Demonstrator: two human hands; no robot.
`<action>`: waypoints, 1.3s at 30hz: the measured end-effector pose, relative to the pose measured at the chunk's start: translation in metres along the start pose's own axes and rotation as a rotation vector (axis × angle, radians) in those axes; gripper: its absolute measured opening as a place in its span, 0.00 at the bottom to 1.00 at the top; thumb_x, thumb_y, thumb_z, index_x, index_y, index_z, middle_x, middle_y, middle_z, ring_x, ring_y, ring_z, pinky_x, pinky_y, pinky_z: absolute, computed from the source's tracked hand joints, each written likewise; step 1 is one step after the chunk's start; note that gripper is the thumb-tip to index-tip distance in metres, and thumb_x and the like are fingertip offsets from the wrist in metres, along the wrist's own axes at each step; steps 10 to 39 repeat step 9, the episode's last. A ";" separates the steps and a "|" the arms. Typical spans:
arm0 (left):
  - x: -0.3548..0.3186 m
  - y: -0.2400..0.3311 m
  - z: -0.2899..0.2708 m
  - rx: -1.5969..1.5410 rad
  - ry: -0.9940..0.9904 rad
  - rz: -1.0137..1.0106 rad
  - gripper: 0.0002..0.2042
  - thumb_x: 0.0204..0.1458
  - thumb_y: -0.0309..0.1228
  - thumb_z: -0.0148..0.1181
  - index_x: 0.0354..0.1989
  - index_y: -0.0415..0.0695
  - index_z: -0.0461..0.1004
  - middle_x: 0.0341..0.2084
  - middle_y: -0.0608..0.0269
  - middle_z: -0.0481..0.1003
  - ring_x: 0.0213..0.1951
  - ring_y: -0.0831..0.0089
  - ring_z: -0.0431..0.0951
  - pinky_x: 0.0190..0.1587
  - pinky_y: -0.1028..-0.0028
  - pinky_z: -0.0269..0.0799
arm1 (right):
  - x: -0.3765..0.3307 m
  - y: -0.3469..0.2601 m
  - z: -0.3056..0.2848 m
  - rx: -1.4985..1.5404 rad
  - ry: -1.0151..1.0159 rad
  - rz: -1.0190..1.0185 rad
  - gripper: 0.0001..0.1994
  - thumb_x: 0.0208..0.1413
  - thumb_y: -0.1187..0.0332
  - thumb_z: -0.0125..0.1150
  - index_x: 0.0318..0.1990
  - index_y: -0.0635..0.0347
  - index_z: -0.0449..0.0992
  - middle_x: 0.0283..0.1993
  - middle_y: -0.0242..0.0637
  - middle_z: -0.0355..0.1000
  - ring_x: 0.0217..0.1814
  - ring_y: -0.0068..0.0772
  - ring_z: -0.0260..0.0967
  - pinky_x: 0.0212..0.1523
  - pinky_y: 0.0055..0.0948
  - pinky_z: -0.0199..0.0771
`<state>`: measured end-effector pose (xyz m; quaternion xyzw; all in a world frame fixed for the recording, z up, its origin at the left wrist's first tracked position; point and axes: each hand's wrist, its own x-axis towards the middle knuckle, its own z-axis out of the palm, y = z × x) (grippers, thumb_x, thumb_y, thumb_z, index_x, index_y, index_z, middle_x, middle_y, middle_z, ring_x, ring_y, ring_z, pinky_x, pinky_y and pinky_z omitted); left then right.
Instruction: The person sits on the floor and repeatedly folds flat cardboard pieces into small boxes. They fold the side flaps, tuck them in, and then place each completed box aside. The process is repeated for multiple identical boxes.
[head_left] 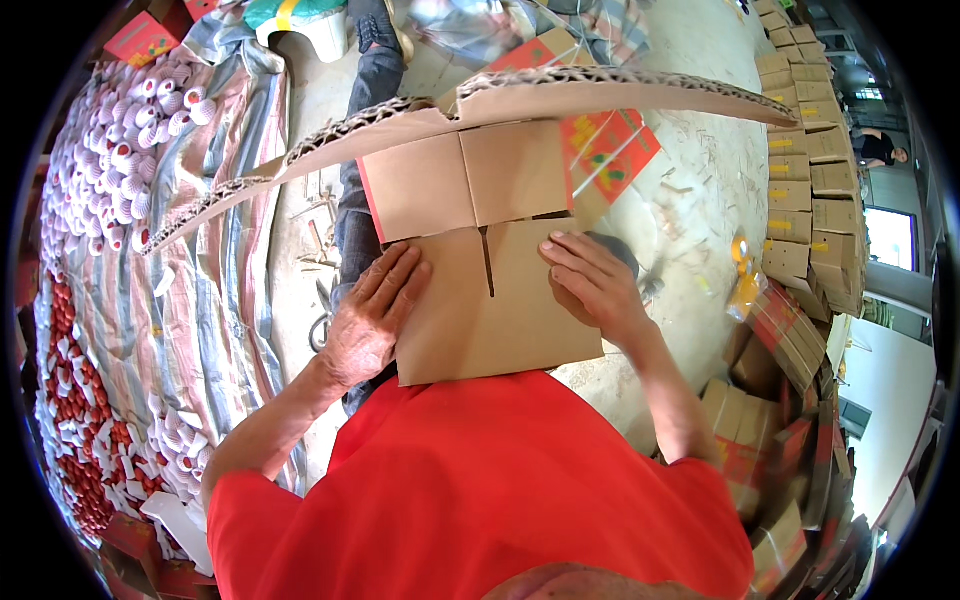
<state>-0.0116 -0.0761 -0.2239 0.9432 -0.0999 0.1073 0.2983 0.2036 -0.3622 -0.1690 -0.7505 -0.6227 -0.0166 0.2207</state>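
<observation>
A brown cardboard box (pixel 500 320), partly folded, rests across my lap, with a narrow slot running down its near panel. At its far side a long corrugated flap (pixel 600 97) stands up, bowed, with its raw edge toward me. My left hand (pixel 375 312) lies on the left edge of the near panel, fingers stretched out. On the right edge lies my right hand (pixel 592 285), its fingers extended over the cardboard and its thumb hidden. The box's red outer side shows at its left edge.
Round things in white foam nets (pixel 130 150) cover a striped sheet (pixel 200 300) on the left, with small red ones (pixel 85 430) nearer. Black-handled scissors (pixel 320 325) lie left of my lap. Stacked cartons (pixel 800 180) line the right. A red printed carton (pixel 610 155) lies ahead.
</observation>
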 end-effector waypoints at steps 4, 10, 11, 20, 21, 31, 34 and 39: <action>-0.002 0.001 0.010 0.020 0.038 -0.018 0.31 0.51 0.28 0.63 0.65 0.29 0.69 0.66 0.36 0.69 0.69 0.40 0.68 0.71 0.54 0.67 | 0.005 0.008 -0.002 0.025 -0.027 -0.015 0.15 0.51 0.79 0.67 0.48 0.65 0.80 0.59 0.43 0.79 0.66 0.50 0.75 0.64 0.47 0.79; 0.006 -0.017 0.013 0.005 -0.034 -0.035 0.31 0.51 0.28 0.63 0.66 0.29 0.69 0.66 0.38 0.70 0.69 0.39 0.68 0.71 0.55 0.67 | 0.016 0.026 0.002 0.081 -0.054 0.038 0.19 0.52 0.80 0.64 0.54 0.61 0.79 0.61 0.44 0.78 0.66 0.49 0.75 0.62 0.44 0.80; 0.006 -0.017 0.013 0.005 -0.034 -0.035 0.31 0.51 0.28 0.63 0.66 0.29 0.69 0.66 0.38 0.70 0.69 0.39 0.68 0.71 0.55 0.67 | 0.016 0.026 0.002 0.081 -0.054 0.038 0.19 0.52 0.80 0.64 0.54 0.61 0.79 0.61 0.44 0.78 0.66 0.49 0.75 0.62 0.44 0.80; 0.006 -0.017 0.013 0.005 -0.034 -0.035 0.31 0.51 0.28 0.63 0.66 0.29 0.69 0.66 0.38 0.70 0.69 0.39 0.68 0.71 0.55 0.67 | 0.016 0.026 0.002 0.081 -0.054 0.038 0.19 0.52 0.80 0.64 0.54 0.61 0.79 0.61 0.44 0.78 0.66 0.49 0.75 0.62 0.44 0.80; 0.006 -0.017 0.013 0.005 -0.034 -0.035 0.31 0.51 0.28 0.63 0.66 0.29 0.69 0.66 0.38 0.70 0.69 0.39 0.68 0.71 0.55 0.67 | 0.016 0.026 0.002 0.081 -0.054 0.038 0.19 0.52 0.80 0.64 0.54 0.61 0.79 0.61 0.44 0.78 0.66 0.49 0.75 0.62 0.44 0.80; 0.006 -0.017 0.013 0.005 -0.034 -0.035 0.31 0.51 0.28 0.63 0.66 0.29 0.69 0.66 0.38 0.70 0.69 0.39 0.68 0.71 0.55 0.67 | 0.016 0.026 0.002 0.081 -0.054 0.038 0.19 0.52 0.80 0.64 0.54 0.61 0.79 0.61 0.44 0.78 0.66 0.49 0.75 0.62 0.44 0.80; 0.006 -0.017 0.013 0.005 -0.034 -0.035 0.31 0.51 0.28 0.63 0.66 0.29 0.69 0.66 0.38 0.70 0.69 0.39 0.68 0.71 0.55 0.67 | 0.016 0.026 0.002 0.081 -0.054 0.038 0.19 0.52 0.80 0.64 0.54 0.61 0.79 0.61 0.44 0.78 0.66 0.49 0.75 0.62 0.44 0.80; 0.006 -0.017 0.013 0.005 -0.034 -0.035 0.31 0.51 0.28 0.63 0.66 0.29 0.69 0.66 0.38 0.70 0.69 0.39 0.68 0.71 0.55 0.67 | 0.016 0.026 0.002 0.081 -0.054 0.038 0.19 0.52 0.80 0.64 0.54 0.61 0.79 0.61 0.44 0.78 0.66 0.49 0.75 0.62 0.44 0.80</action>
